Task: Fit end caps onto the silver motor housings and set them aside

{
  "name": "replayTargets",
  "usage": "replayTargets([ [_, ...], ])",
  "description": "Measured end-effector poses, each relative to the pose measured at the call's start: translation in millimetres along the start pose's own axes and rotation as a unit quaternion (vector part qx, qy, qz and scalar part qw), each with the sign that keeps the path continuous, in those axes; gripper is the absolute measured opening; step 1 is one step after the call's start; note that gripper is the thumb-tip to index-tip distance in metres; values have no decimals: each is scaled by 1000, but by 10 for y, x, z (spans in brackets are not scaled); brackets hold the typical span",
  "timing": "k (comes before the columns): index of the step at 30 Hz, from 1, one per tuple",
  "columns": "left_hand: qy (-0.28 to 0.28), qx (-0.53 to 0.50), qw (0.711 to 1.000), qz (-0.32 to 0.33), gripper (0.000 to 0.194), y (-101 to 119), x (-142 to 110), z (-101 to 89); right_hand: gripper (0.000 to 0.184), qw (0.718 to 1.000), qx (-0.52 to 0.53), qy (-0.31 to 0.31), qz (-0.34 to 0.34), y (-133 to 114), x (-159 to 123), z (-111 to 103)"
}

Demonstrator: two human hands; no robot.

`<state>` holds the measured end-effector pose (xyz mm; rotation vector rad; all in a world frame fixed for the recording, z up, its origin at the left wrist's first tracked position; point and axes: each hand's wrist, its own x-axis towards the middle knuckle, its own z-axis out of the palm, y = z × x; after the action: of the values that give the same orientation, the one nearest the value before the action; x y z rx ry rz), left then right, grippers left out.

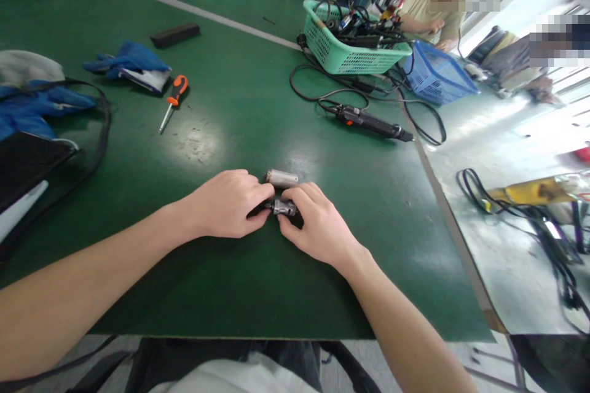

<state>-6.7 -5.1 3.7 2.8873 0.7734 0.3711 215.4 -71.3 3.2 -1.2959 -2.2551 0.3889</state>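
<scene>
right hand (319, 222) and left hand (230, 204) pinch a slotted metal barrel (284, 207), lengthwise between them, nearside of the silver cylinder (283, 178).

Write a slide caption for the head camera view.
Left grip and right grip meet at a small metal part, a silver cylinder just beyond it on the green tabletop.
</scene>
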Motion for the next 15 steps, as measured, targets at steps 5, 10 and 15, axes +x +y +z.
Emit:
replayTargets([
  [5, -11, 4, 1000, 3, 17, -10, -3, 21, 14, 1000, 0, 0, 1, 0, -2, -4],
  [10, -12, 6, 1000, 18, 17, -2, 11, 19, 23, 1000, 2, -13, 2, -4, 4, -8],
  [15, 1, 18, 999, 27, 20, -1, 8, 36, 22, 1000, 1, -15, -7, 1, 1, 4],
])
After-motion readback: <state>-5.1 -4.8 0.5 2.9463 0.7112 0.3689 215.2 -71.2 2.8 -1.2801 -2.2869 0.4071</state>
